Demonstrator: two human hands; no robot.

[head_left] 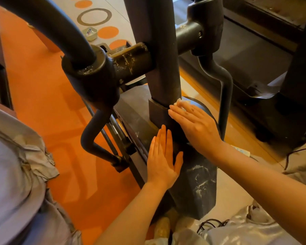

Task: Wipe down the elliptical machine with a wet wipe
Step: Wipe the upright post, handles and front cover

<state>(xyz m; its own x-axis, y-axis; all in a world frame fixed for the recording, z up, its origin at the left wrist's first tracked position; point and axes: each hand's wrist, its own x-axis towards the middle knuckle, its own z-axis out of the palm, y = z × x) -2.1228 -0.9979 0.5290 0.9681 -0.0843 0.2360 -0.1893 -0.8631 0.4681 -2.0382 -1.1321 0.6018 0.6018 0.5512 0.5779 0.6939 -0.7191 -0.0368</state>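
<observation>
Orange patterned carpet lies under the elliptical machine (198, 188). Right hand (193, 124), fingers flat, presses the limp, thin wet wipe (181, 103) at the post's base; left hand (162, 160) rests flat on the rigid, dusty housing. Palm pressure suits best.

Both hands flat, fingers straight: left hand (162, 160) below, right hand (195, 125) above.

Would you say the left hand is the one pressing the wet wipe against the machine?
No, the wet wipe lies under the right hand; the left hand rests flat and bare.
</observation>
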